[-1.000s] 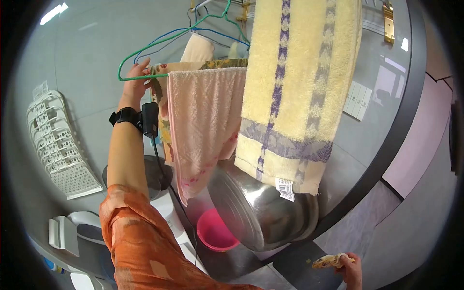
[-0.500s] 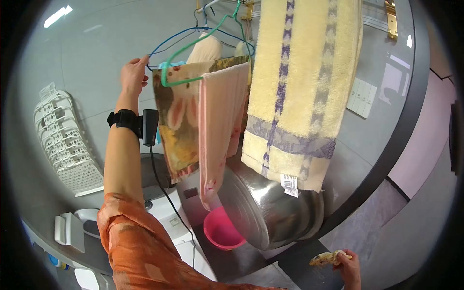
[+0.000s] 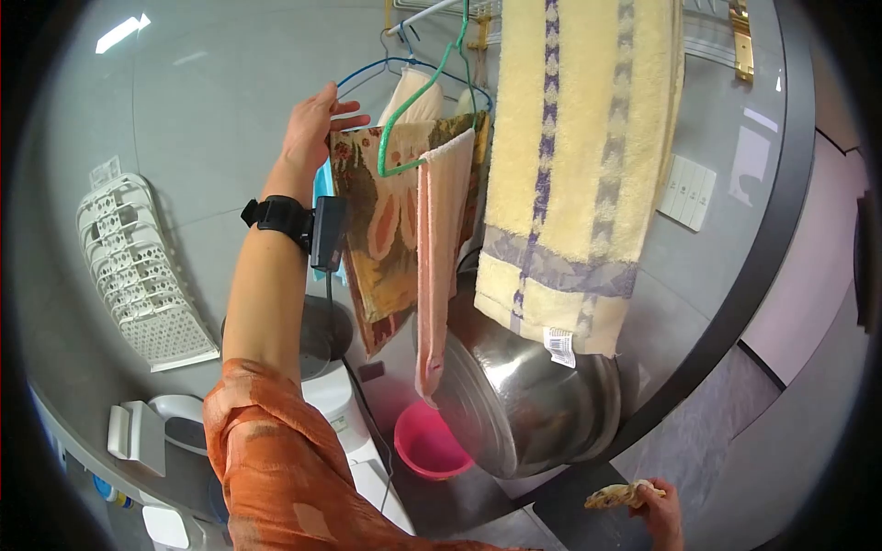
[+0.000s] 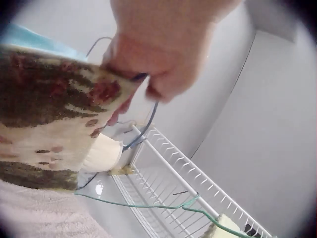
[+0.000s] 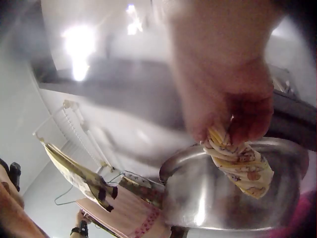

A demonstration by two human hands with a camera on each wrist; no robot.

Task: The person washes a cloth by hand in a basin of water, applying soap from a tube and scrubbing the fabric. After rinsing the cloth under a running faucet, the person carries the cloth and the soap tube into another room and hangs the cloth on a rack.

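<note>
My left hand is up at the left end of a blue hanger, pinching its wire at the corner of a patterned brown-and-cream towel. In the left wrist view, the wire of that hanger runs out from between the fingers. In front hangs a green hanger with a folded pink towel, turned nearly edge-on. Low at the right, my right hand grips a bunched, printed yellowish cloth. In the right wrist view the cloth dangles twisted below the fingers.
A cream towel with purple bands hangs close on the right. Behind it leans a large steel basin, with a pink basin below. A white perforated rack is on the left wall. A white rail carries the hangers.
My left hand has gone from beside the green hanger's end to the blue hanger's end, then rightward with it. The green hanger and pink towel have swung right. The right hand still holds the cloth.
</note>
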